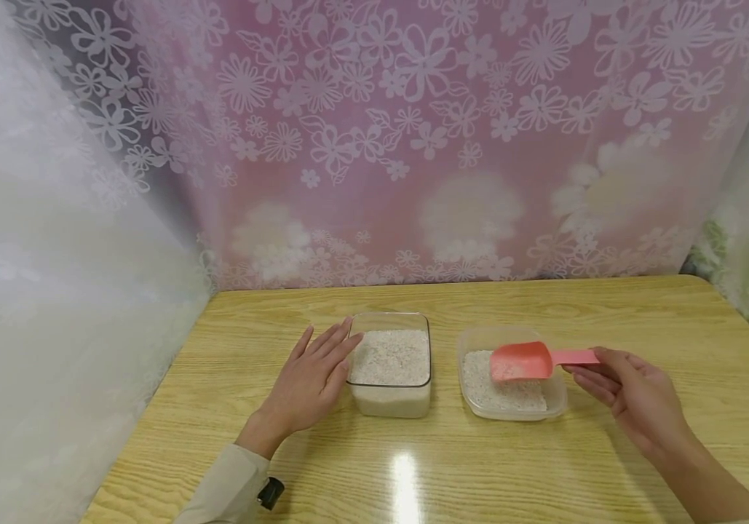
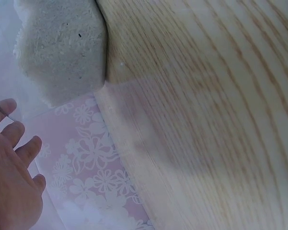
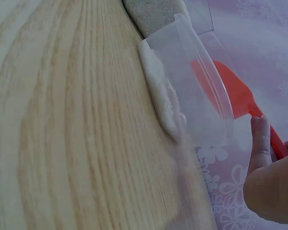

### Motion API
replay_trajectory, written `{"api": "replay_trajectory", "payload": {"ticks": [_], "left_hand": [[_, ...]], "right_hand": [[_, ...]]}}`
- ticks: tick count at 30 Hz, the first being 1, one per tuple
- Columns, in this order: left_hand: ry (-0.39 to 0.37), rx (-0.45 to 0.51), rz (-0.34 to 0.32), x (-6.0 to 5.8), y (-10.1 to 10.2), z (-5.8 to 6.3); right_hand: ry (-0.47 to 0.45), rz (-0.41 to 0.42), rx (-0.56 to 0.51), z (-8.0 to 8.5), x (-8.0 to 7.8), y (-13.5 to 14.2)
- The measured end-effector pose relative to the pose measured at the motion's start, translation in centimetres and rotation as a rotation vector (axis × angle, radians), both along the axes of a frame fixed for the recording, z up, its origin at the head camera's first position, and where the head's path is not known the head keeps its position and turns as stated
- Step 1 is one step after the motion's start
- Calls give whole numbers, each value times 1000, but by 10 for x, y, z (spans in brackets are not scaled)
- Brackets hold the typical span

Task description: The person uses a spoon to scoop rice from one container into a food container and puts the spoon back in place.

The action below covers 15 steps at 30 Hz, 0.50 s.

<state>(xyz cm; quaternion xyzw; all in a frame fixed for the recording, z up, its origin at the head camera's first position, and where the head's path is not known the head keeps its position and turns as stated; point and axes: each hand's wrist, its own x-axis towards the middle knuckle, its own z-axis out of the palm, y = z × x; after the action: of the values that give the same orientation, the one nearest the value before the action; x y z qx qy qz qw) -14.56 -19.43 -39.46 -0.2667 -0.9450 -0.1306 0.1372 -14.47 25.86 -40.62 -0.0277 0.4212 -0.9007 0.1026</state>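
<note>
My right hand (image 1: pixel 643 397) grips the handle of a pinkish-red scoop (image 1: pixel 522 362), whose bowl hangs over a shallow translucent plastic container (image 1: pixel 556 406). A little rice shows in the scoop, and more rice (image 1: pixel 501 386) lies in that container. In the right wrist view the scoop (image 3: pixel 230 91) dips partly behind the container's clear wall (image 3: pixel 201 81). My left hand (image 1: pixel 311 378) lies with extended fingers at the left rim of a taller clear square container (image 1: pixel 390 407). Rice (image 2: pixel 67 52) fills much of that one, as the left wrist view shows.
Both containers stand side by side on a wood-grain table (image 1: pixel 282 473), a narrow gap between them. A pink flowered curtain (image 1: pixel 374 145) hangs behind the table's far edge, with pale sheets at both sides. A dark strap piece (image 1: pixel 271 493) sits at my left sleeve.
</note>
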Motion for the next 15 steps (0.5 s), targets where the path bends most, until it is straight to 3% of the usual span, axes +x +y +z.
{"api": "replay_trajectory", "payload": {"ticks": [6, 15], "left_hand": [[0, 4, -3, 0, 0, 0], [5, 11, -2, 0, 0, -1]], "right_hand": [[57, 73, 58, 2, 0, -6], [127, 15, 330, 11, 4, -17]]}}
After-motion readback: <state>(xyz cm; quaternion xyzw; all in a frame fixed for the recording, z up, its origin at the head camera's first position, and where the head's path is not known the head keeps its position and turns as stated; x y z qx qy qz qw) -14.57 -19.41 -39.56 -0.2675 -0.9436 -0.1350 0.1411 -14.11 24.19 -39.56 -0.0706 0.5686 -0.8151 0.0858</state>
